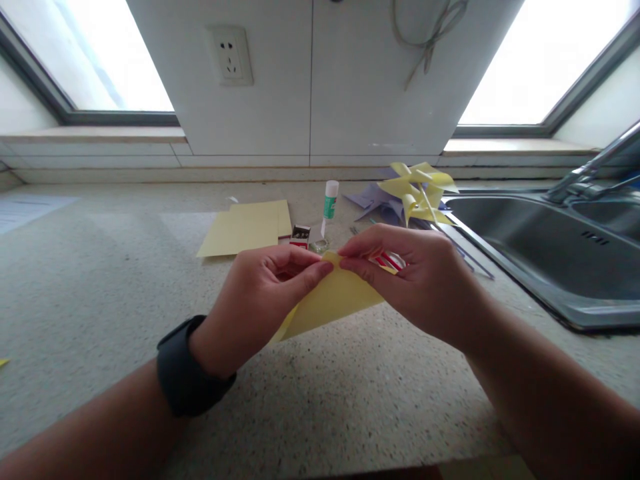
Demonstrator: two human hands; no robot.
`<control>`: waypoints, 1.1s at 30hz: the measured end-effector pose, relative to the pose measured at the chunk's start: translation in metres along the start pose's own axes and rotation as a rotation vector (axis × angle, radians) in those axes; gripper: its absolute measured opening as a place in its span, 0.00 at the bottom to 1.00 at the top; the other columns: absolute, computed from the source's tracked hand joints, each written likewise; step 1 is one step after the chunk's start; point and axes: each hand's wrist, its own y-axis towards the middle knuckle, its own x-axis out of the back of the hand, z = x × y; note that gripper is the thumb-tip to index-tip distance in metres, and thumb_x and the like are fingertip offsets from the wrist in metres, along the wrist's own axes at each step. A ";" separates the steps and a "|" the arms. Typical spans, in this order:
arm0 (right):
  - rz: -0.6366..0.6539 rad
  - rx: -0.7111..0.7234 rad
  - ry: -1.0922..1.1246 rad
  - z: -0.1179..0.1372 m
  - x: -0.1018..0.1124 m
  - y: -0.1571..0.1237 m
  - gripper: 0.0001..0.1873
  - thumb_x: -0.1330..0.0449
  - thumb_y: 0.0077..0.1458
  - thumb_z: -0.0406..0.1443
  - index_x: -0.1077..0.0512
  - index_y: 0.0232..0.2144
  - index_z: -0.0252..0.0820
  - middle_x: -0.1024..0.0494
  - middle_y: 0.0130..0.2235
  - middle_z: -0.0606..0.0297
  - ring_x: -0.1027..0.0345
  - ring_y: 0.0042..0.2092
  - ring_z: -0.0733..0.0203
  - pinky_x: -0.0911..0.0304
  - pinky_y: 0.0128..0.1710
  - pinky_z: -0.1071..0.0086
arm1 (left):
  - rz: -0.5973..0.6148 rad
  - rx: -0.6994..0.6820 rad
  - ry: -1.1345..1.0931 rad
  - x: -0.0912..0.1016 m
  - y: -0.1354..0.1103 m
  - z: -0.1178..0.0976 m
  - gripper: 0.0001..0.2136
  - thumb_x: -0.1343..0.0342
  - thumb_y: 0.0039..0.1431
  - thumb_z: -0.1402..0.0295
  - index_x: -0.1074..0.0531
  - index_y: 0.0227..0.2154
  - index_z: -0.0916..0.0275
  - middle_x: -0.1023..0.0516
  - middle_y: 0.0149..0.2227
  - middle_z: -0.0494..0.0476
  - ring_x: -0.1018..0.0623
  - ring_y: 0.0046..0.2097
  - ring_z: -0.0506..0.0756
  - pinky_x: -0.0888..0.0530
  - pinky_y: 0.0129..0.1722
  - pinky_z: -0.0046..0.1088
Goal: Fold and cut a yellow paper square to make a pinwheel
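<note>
Between my two hands is a sheet of yellow paper point(335, 300), bent over and held above the speckled counter. My left hand point(273, 290), with a dark band on its wrist, pinches the paper's upper edge between thumb and finger. Close beside it, my right hand point(405, 270) pinches the same edge, the fingertips of both hands nearly meeting. Part of the paper is hidden behind the left hand. Just beyond the hands stand a glue stick point(331, 200) with a white cap and a small open box point(300, 236).
A stack of yellow paper point(245, 230) lies behind my left hand. Yellow pinwheels point(420, 190) and purple paper point(373, 200) rest at the back right, by thin sticks point(467, 257). A steel sink point(540, 253) borders the counter on the right. Red-and-white items point(387, 261) are partly hidden.
</note>
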 end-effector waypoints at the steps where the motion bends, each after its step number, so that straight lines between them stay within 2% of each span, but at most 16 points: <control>1: -0.005 0.002 0.000 0.000 0.000 0.000 0.02 0.36 0.60 0.35 0.22 0.35 0.46 0.18 0.33 0.68 0.26 0.34 0.62 0.34 0.35 0.70 | 0.000 0.000 -0.011 0.000 0.000 0.000 0.07 0.34 0.58 0.61 0.18 0.34 0.58 0.14 0.35 0.51 0.17 0.35 0.53 0.21 0.33 0.26; 15: -0.056 0.065 -0.012 0.006 0.001 -0.002 0.02 0.35 0.59 0.32 0.21 0.35 0.43 0.18 0.34 0.70 0.25 0.35 0.66 0.34 0.34 0.73 | -0.015 0.022 -0.152 -0.002 -0.001 -0.006 0.02 0.33 0.56 0.65 0.17 0.31 0.56 0.14 0.32 0.50 0.18 0.32 0.48 0.24 0.30 0.17; 33: -0.055 0.046 0.019 0.011 0.002 -0.002 0.02 0.35 0.58 0.31 0.22 0.34 0.44 0.19 0.33 0.73 0.26 0.34 0.69 0.34 0.34 0.75 | 0.034 0.023 -0.234 -0.003 -0.001 -0.004 0.02 0.33 0.57 0.69 0.16 0.30 0.54 0.15 0.30 0.47 0.19 0.30 0.45 0.25 0.29 0.12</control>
